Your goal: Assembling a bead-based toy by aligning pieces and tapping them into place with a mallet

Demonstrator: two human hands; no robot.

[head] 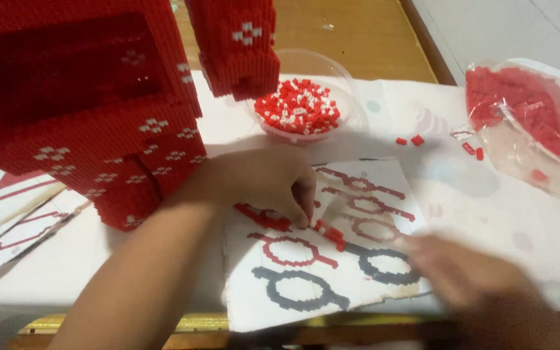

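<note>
My left hand (263, 181) rests on a white pattern sheet (319, 291) printed with red and dark ring shapes. Its fingertips pinch a short row of small red bricks (328, 232) lying on the sheet. My right hand (468, 272) is blurred at the lower right, over the sheet's right edge; I cannot tell whether it holds anything. A clear plastic bowl (351, 84) of small red and white bricks stands just beyond the sheet.
A large red brick-built model (85, 110) with white flower marks fills the upper left. Clear bags of red bricks (526, 110) lie at the right. A few loose red bricks (417, 139) sit on the white table cover. More pattern sheets (14, 220) lie at the left.
</note>
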